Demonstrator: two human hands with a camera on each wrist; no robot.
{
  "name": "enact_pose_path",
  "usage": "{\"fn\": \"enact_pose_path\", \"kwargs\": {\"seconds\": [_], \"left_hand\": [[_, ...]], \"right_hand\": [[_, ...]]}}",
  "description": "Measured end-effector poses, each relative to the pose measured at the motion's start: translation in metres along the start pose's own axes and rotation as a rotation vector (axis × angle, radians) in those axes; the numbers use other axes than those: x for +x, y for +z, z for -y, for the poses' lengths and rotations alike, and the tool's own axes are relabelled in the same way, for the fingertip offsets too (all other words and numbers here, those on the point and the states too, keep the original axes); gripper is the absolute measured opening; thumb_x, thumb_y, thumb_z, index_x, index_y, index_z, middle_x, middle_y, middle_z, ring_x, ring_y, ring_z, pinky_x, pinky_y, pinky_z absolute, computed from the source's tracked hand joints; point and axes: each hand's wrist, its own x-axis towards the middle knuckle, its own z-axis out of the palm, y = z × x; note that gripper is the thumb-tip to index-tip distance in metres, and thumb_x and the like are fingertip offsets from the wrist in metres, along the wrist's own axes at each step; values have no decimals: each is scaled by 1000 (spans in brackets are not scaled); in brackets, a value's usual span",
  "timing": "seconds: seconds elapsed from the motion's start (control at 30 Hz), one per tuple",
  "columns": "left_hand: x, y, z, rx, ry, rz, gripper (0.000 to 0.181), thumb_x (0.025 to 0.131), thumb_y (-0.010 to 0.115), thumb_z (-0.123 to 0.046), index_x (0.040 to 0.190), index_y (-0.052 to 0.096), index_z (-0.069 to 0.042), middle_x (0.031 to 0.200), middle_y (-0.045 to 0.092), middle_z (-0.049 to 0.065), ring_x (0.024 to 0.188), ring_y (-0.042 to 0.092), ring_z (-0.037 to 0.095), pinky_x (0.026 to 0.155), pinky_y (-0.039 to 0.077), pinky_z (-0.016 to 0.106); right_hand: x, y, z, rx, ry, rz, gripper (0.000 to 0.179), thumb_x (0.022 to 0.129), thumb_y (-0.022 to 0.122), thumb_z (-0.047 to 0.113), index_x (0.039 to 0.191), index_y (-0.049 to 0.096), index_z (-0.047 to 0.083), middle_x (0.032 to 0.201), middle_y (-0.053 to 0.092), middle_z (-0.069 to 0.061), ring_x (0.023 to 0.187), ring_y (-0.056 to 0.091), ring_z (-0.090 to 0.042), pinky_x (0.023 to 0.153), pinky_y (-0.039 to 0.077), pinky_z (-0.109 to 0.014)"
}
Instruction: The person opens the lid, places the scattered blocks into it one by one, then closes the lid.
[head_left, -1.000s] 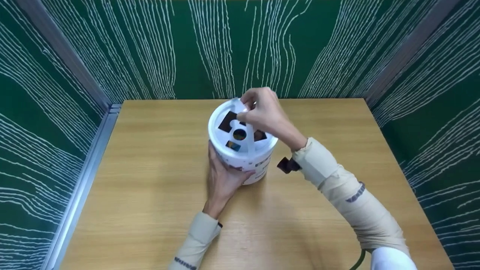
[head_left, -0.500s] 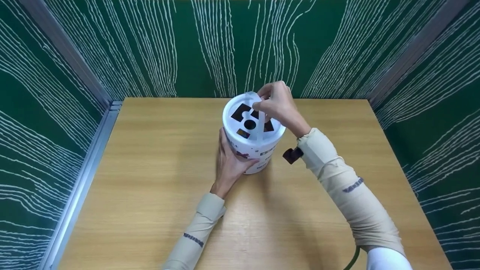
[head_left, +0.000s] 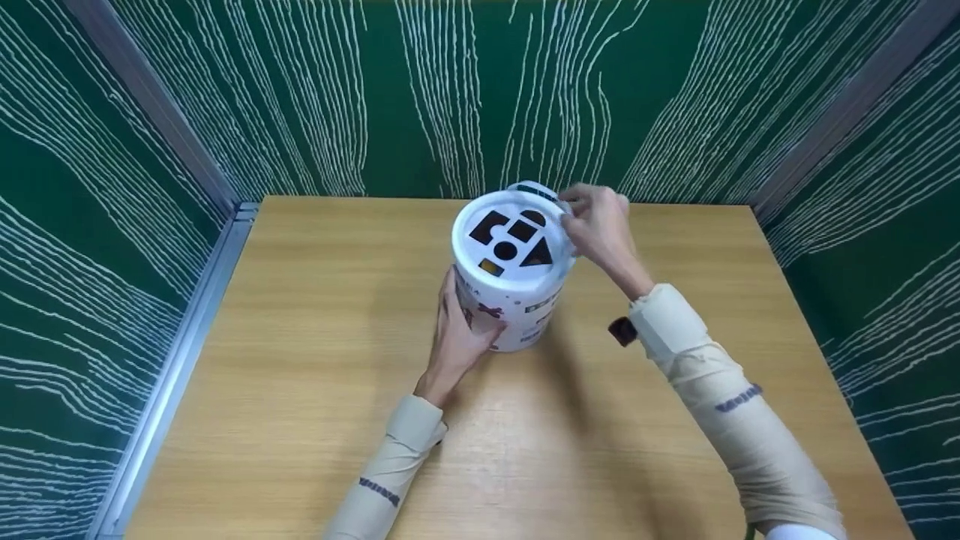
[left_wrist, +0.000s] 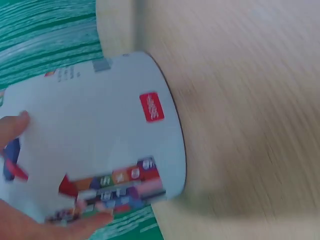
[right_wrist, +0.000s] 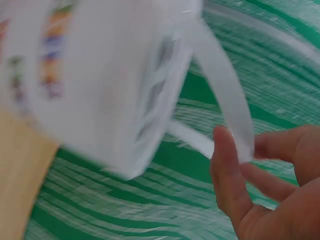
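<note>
A white bucket [head_left: 536, 322] with coloured printed labels has a white lid [head_left: 517, 276] with several cut-outs, among them a circle, a triangle and a square. My left hand [head_left: 457, 341] grips its left side, thumb across the front; in the left wrist view its fingers lie against the bucket wall [left_wrist: 90, 120]. At the lid's far right, my right hand [head_left: 604, 229] pinches the white strap handle [right_wrist: 225, 80] between thumb and fingers. That handle stands out beyond the lid's back edge. Dark openings hide most of the inside; something yellowish shows through the small rectangle.
The wooden table [head_left: 315, 360] spreads around the bucket. A green wall [head_left: 420, 97] with white wavy lines rises close behind it, with more such panels at both sides. A metal rail [head_left: 180, 322] runs along the left edge.
The handle has swung from across the lid to its far right edge, with my right hand moving right along with it. The bucket, still held by my left hand, has shifted right and slightly back.
</note>
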Motion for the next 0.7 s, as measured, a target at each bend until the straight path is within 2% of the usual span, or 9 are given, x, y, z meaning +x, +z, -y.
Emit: {"fn": "enact_pose_path", "kwargs": {"seconds": [0.1,0.23,0.33,0.5,0.6,0.7], "left_hand": [[-7,-13,-2,62,-85,79,101,80,75,-30,152,5,-26,154,17,1,141,19,21,112,22,44],[-15,-31,1,162,-115,161,87,84,71,-23,150,17,-12,153,24,10,139,24,27,111,24,44],[-22,-43,9,200,-103,213,78,85,70,-18,147,25,-6,149,31,14,136,29,30,110,27,43],[-39,-54,22,209,-96,305,66,87,67,-15,144,34,-10,145,38,11,134,33,28,109,30,42],[-48,-60,25,214,-81,328,62,88,66,-16,142,37,-12,145,39,9,134,35,27,108,32,42],[-57,-67,24,236,-61,325,60,89,65,-18,142,38,-13,145,39,10,133,36,28,106,34,43]], "right_hand": [[-7,-5,-35,47,23,-34,28,92,57,5,118,63,2,96,67,-21,63,65,-28,46,54,-30],[-14,-4,-76,116,60,-42,30,94,56,8,122,61,0,83,63,-22,48,62,-22,45,54,-31],[-20,5,-97,117,103,-22,34,95,56,12,127,57,0,81,60,-21,49,62,-21,47,55,-32],[-37,18,-117,146,154,-43,37,99,50,20,128,53,-3,84,61,-21,56,64,-27,49,55,-33],[-52,22,-123,176,140,-74,41,100,47,26,126,53,-6,90,62,-22,63,65,-30,50,56,-36],[-72,25,-127,104,104,-76,45,100,47,29,127,52,-6,100,63,-24,77,65,-32,60,57,-39]]}}
